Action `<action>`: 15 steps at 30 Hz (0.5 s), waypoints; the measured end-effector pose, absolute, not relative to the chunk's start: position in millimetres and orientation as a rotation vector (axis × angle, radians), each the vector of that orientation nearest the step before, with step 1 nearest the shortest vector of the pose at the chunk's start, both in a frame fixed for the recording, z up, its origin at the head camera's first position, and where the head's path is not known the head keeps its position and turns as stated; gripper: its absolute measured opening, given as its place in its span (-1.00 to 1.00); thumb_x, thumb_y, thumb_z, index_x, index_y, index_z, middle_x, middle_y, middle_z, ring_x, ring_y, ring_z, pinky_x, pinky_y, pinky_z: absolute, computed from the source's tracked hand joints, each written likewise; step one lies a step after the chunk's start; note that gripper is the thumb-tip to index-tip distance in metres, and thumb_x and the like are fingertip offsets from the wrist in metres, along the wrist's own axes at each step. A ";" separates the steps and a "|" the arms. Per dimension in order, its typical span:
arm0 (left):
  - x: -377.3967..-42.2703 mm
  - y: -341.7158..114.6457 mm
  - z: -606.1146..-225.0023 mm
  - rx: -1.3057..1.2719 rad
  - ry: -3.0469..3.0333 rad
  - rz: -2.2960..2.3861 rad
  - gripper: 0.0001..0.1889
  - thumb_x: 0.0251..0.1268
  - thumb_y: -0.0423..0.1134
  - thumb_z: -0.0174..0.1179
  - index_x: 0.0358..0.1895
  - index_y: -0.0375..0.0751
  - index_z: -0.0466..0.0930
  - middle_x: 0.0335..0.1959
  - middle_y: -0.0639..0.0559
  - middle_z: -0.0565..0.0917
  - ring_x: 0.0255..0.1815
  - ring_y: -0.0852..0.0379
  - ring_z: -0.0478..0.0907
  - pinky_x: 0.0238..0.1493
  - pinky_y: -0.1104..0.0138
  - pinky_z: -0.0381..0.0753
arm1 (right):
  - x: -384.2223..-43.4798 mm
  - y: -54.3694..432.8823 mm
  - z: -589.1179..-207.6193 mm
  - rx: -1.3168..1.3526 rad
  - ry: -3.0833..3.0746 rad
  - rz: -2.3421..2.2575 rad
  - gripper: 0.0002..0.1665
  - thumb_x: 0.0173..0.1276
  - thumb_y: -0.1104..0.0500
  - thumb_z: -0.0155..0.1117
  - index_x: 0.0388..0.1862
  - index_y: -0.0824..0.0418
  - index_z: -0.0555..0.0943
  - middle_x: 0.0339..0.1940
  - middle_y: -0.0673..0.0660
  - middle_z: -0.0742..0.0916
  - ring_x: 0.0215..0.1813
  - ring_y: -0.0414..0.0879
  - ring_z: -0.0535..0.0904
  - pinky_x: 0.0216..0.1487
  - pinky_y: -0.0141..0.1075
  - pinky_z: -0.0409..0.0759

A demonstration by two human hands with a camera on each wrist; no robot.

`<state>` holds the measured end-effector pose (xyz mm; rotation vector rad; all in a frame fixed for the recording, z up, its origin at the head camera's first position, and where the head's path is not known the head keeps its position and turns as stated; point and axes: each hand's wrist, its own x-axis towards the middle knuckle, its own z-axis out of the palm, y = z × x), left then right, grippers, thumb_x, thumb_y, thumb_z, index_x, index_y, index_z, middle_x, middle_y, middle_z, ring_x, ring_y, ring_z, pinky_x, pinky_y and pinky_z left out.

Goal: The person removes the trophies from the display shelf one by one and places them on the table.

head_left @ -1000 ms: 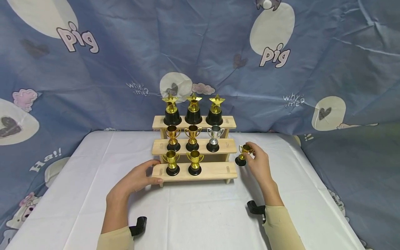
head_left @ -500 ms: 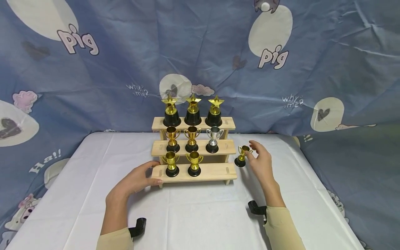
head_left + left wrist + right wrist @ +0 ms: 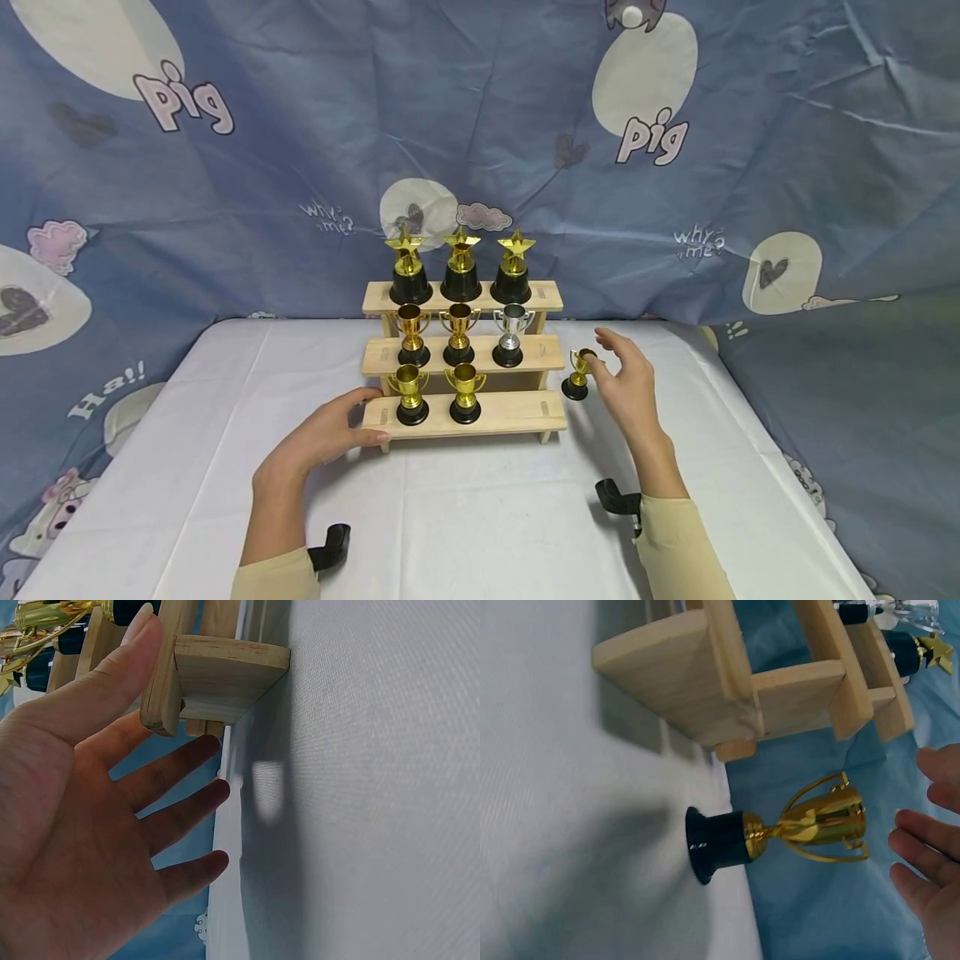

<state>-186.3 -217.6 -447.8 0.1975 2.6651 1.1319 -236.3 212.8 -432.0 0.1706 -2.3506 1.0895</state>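
Observation:
My left hand holds the left end of a three-tier wooden shelf, thumb along the lowest plank's front and index finger behind it. The other fingers spread straight in the left wrist view. Right of the shelf, a small gold trophy cup with a black base stands upright on the white cloth. My right hand is beside it, fingers extended; the right wrist view shows a gap between these fingers and the cup's rim. Two gold trophy cups, one being this cup, stand on the lowest tier's left and middle.
The middle tier carries two darker gold cups and a silver cup. Star trophies line the top tier. A blue patterned curtain hangs behind the white-covered table.
My right hand's fingers have lifted and spread away from the gold trophy cup, which stays in place. The left hand keeps its place on the shelf.

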 end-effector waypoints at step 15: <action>-186.8 -218.5 -448.7 0.210 2.671 1.133 -0.19 0.09 0.09 0.44 0.40 -0.12 0.37 0.44 -0.24 0.40 0.52 -0.36 0.18 0.44 -0.31 0.16 | -229.7 203.4 -420.3 0.322 -2.298 1.089 -0.51 0.26 0.32 0.39 0.19 0.15 0.63 -0.04 0.16 0.77 0.05 0.04 0.64 0.18 -0.08 0.54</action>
